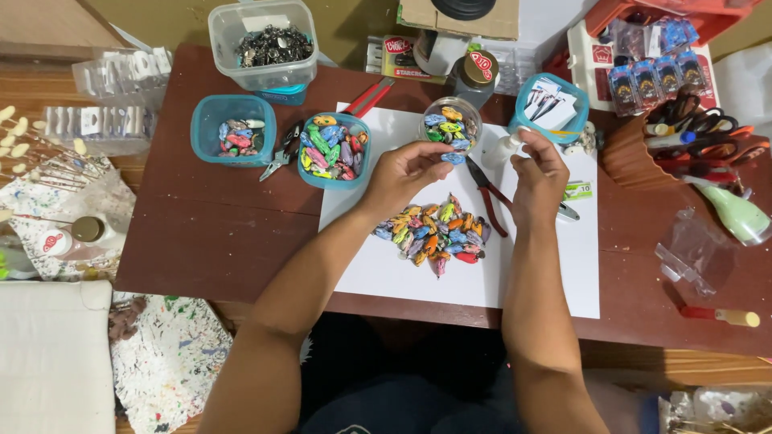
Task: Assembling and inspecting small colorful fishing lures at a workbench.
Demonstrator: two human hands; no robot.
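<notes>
A dark brown wooden table [209, 241] carries a white paper sheet [555, 273] and teal tubs [233, 128].

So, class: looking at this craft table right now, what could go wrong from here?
1. The left hand pinches a small blue bead above the loose bead pile; if dropped, it may be lost among them.
2. The pliers lie between both hands and might get knocked.
3. The right hand holds a small white bottle that could spill on the white sheet.
</notes>
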